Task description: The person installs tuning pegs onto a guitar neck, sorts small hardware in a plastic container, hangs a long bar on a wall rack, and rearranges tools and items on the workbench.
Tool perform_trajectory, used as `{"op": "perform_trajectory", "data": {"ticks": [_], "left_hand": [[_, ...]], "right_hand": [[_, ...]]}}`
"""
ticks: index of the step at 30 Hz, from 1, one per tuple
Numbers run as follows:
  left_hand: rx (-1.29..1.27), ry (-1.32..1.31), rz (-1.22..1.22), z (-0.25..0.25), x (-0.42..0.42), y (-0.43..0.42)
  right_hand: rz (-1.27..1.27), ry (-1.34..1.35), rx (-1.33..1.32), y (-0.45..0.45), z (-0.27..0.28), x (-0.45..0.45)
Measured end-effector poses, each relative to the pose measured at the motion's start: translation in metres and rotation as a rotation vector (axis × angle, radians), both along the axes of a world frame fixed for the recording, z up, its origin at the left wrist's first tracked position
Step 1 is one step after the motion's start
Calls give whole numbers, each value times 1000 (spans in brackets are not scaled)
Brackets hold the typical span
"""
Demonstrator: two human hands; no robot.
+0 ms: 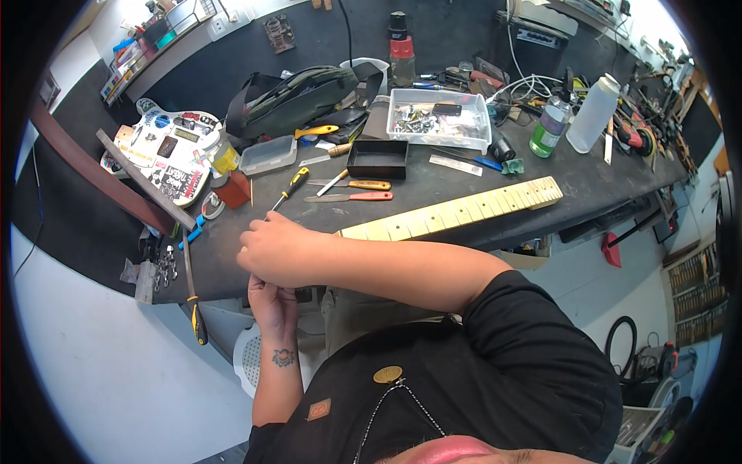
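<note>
My right hand reaches across my body to the bench's front edge, fingers curled into a closed grip. Just below it, my left hand is raised with its fingers bunched together, nearly touching the right. Whatever the two hands hold is hidden between them. A pale fretted guitar neck lies on the dark bench, its left end covered by my right forearm. Beyond my right hand lies a yellow-black screwdriver, its shaft pointing toward my fingers.
Behind are knives, a black tray, a clear bin of hardware and a dark bag. A stickered guitar body stands left; a long file overhangs the front edge. Bottles stand at right.
</note>
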State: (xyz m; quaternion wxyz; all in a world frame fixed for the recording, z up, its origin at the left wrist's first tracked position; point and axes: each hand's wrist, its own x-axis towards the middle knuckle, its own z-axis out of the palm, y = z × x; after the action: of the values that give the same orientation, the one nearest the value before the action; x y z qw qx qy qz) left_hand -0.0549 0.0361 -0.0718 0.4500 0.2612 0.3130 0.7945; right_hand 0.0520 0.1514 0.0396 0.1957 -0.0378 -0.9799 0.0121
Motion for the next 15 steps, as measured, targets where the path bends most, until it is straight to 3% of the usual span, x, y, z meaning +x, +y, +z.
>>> {"op": "perform_trajectory", "data": {"ticks": [5,8,11,15], "left_hand": [[19,7,-38,-8,-8,0],[-5,-16,21,-7,-5,1],[-17,-2,59,0,4,1],[11,5,2,-12,-9,2]], "right_hand": [[49,34,-141,1,2,3],[-105,3,-180,2,6,4],[-62,-157,-212,5,16,5],[-26,-134,-121,3,8,-5]]}}
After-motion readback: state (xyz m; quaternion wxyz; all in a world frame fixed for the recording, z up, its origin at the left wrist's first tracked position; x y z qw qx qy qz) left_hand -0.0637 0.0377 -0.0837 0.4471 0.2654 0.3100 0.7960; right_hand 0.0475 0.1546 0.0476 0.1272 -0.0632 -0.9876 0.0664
